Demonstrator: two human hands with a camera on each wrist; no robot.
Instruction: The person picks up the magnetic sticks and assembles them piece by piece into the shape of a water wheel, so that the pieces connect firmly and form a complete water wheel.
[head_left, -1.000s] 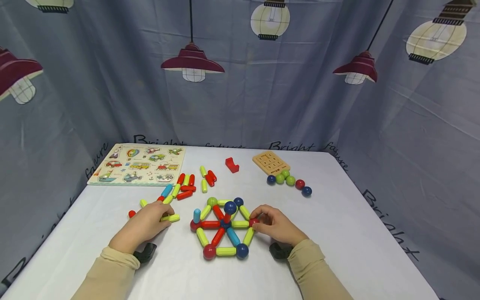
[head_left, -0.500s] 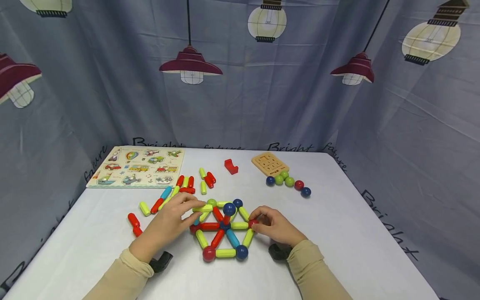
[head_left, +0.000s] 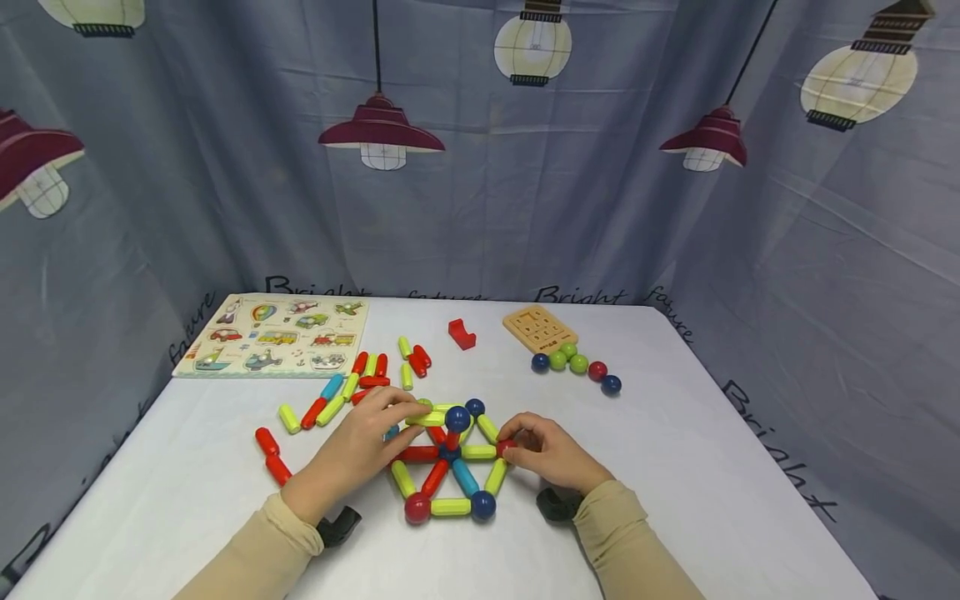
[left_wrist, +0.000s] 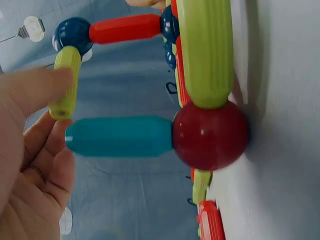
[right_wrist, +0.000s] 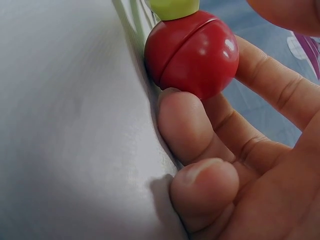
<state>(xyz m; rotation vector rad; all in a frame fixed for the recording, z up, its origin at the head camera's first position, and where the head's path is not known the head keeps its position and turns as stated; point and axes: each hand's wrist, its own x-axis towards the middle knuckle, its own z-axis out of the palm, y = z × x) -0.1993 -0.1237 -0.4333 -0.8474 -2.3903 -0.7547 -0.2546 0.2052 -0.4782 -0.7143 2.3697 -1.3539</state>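
1. Left hand (head_left: 367, 437) pinched one yellow-green rod (head_left: 426, 419), mid-frame, its end against the raised blue ball (head_left: 457, 419).
2. Right hand (head_left: 553, 452) gripped one red rim ball (right_wrist: 195, 57) of the wheel-shaped assembly (head_left: 465, 476), centre.
3. Six loose balls (head_left: 578, 363) lay upper right: two blue, three green, one red.
4. One picture board (head_left: 251, 333) occupied the table's upper-left corner; white tabletop (head_left: 720, 475) ran from right sleeve (head_left: 622, 521) to right edge.

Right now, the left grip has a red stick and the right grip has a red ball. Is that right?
Not quite: the stick in the left grip is yellow-green, as the left wrist view shows. The right grip does have a red ball.
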